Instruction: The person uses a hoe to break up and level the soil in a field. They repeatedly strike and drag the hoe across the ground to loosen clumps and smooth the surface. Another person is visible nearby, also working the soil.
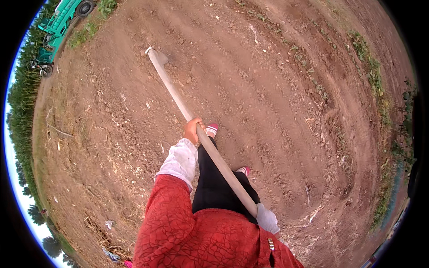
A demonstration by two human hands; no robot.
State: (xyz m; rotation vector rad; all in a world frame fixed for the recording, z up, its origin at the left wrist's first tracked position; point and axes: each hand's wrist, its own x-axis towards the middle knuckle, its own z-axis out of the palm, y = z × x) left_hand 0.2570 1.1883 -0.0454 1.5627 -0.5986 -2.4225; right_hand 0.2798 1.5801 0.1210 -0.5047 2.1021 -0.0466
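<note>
A long-handled hoe (225, 172) slants across the view, its pale wooden handle running from my waist to the far left. At its far end the dusty hoe blade (164, 58) meets the soil and is hard to tell from it. My left hand (193, 130), bare below a white cuff, is closed around the middle of the handle. Down at the near end, my right hand (267, 219) wears a pale grey glove and grips the handle's butt; its fingers are mostly hidden. Both my feet, in pink-and-white shoes (212, 128), stand on the dirt beneath the handle.
Brown tilled soil (268, 111) with clods and dry stalks spreads all around. A green three-wheeled vehicle (56, 29) is parked at the far left beside tall crops (22, 107). Low green plants (368, 67) line the right side. Scraps of litter (109, 224) lie at lower left.
</note>
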